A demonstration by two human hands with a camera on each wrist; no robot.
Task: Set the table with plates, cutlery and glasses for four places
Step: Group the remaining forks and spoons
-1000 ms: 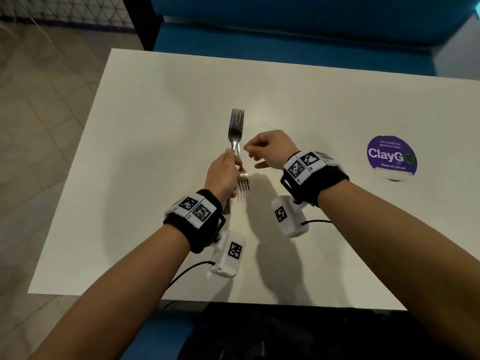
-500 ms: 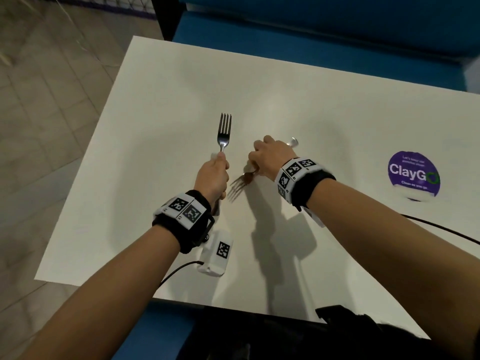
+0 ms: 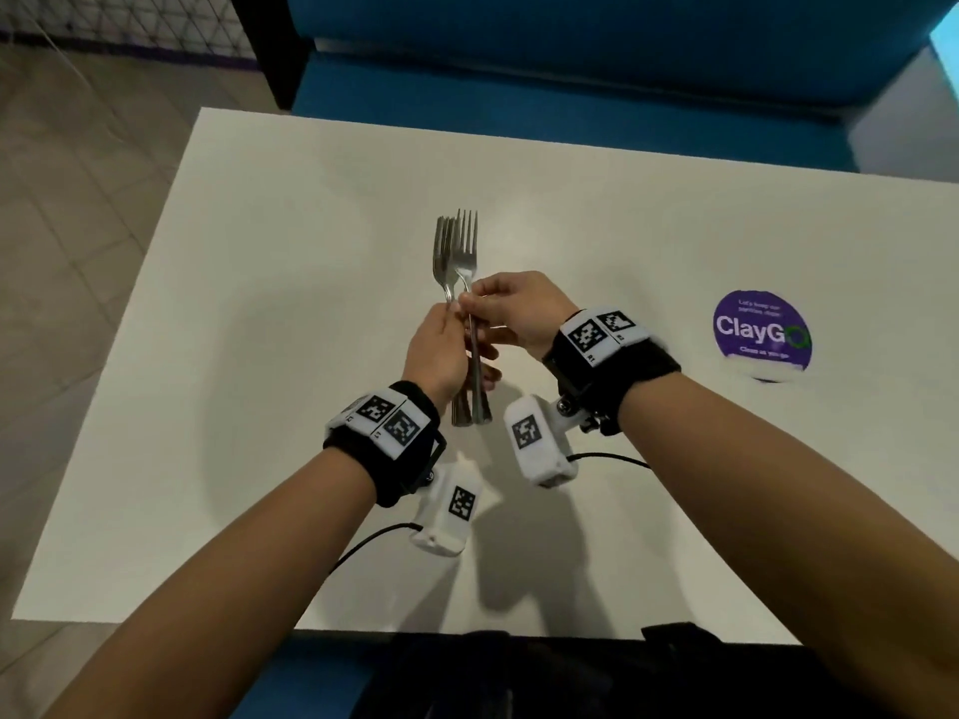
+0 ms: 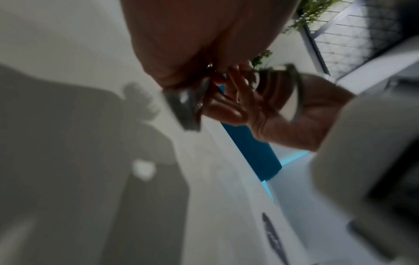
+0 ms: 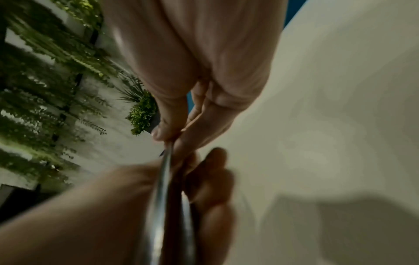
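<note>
Head view shows two bare hands meeting above the middle of a white rectangular desk (image 3: 259, 355). The left hand (image 3: 438, 350) is wrapped around the handles of two silver metal forks (image 3: 456, 262), which stand together, nearly upright, tines pointing away from the person and overlapping one another. The right hand (image 3: 519, 308) pinches the neck of the nearer fork between thumb and forefinger, just above the left hand's grip, so the two hands touch. The handle ends stick out below the left palm. Both forks are held clear of the desk surface.

On the right wrist view, the thumb and fingers (image 5: 167, 125) close on the thin edge of a fork handle (image 5: 163, 188), with the left hand blurred below it. The left wrist view shows the handle ends (image 4: 188, 107) under the left palm and the right hand's fingers (image 4: 235, 100) behind them; much of it is blurred.

A round purple sticker reading "ClayGo" (image 3: 762, 329) lies on the desk, well apart to the right. A blue padded bench (image 3: 571, 59) runs along the far edge of the desk.
</note>
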